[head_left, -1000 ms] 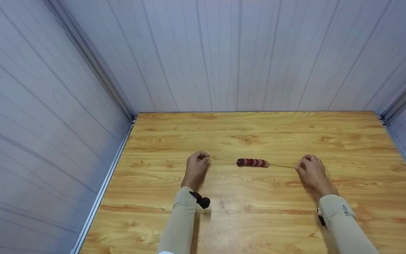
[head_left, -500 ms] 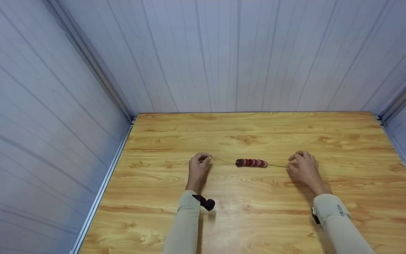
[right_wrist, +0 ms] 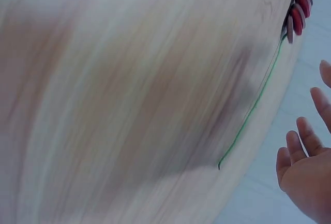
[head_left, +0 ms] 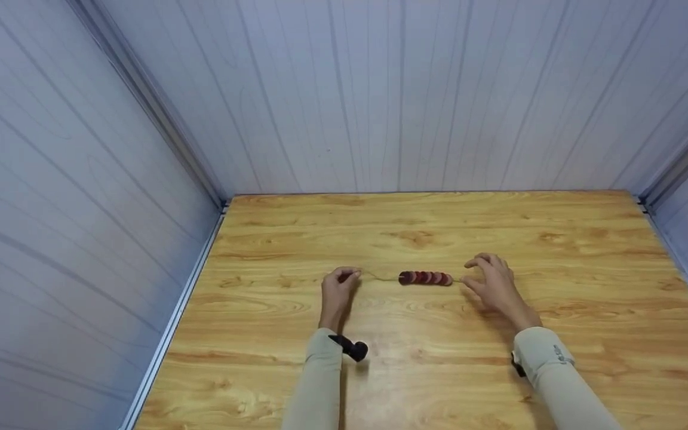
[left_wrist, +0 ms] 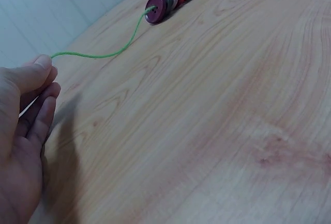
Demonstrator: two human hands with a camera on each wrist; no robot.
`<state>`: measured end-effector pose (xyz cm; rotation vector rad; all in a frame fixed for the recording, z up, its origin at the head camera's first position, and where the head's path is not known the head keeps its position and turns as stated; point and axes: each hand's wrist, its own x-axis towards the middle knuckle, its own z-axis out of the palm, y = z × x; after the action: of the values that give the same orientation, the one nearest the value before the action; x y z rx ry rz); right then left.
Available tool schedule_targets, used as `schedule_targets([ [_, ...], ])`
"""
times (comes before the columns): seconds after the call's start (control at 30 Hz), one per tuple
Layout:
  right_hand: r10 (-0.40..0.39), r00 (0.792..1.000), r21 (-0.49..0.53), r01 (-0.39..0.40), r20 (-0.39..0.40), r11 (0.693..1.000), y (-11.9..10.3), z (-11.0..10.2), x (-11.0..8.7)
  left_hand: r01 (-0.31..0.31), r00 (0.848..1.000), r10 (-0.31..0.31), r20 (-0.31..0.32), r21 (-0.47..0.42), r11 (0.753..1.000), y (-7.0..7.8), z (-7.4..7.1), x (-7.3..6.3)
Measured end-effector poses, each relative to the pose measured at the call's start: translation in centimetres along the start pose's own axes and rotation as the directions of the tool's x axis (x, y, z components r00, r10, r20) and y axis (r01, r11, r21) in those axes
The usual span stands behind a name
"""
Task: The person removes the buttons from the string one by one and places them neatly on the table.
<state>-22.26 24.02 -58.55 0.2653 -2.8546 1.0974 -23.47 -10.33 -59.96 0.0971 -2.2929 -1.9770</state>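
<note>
A row of round red, pink and dark buttons (head_left: 426,278) lies on the wooden table, threaded face to face on a green string (left_wrist: 93,57). Thumb and fingertips of my left hand (head_left: 336,294) pinch the string's left end, which sags in a loose curve toward the dark maroon button (left_wrist: 156,10). Just right of the row is my right hand (head_left: 497,291), fingers spread apart and holding nothing. In the right wrist view, the string's right end (right_wrist: 253,108) trails free on the tabletop below that hand.
The wooden tabletop (head_left: 415,236) meets pale panelled walls at the back (head_left: 368,107) and left (head_left: 81,197), with another wall at right. A black wrist camera (head_left: 353,348) sticks out from the left sleeve.
My right hand has let go of the string and moved left toward the buttons, its fingers spreading. My left hand has shifted slightly right and nearer, and its string has slackened.
</note>
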Motion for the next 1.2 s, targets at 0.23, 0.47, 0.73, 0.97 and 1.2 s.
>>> schedule_targets([
  [0.23,-0.009,1.000,-0.013,0.009,0.022,1.000,-0.3,1.5,0.3,0.015,0.999,-0.015,-0.031,0.008,1.000,-2.8,0.3,1.0],
  [0.47,0.039,0.995,-0.013,-0.038,0.088,0.999,-0.3,2.4,0.5,0.025,0.999,-0.025,-0.041,-0.002,1.000,-3.0,0.2,1.1],
  [0.73,0.057,0.994,-0.045,-0.053,0.097,0.998,-0.4,3.2,0.7,0.022,0.999,-0.023,-0.034,-0.028,0.999,-1.9,0.1,0.6],
  [0.97,0.050,0.995,-0.072,-0.043,0.086,0.996,-0.6,3.5,0.8,0.029,1.000,-0.029,-0.004,-0.034,0.999,0.3,-0.3,-0.4],
  [1.2,0.022,0.997,-0.097,-0.016,0.068,0.995,-0.5,3.5,0.8,0.019,1.000,-0.018,0.016,-0.048,0.999,0.5,-0.5,-0.5],
])
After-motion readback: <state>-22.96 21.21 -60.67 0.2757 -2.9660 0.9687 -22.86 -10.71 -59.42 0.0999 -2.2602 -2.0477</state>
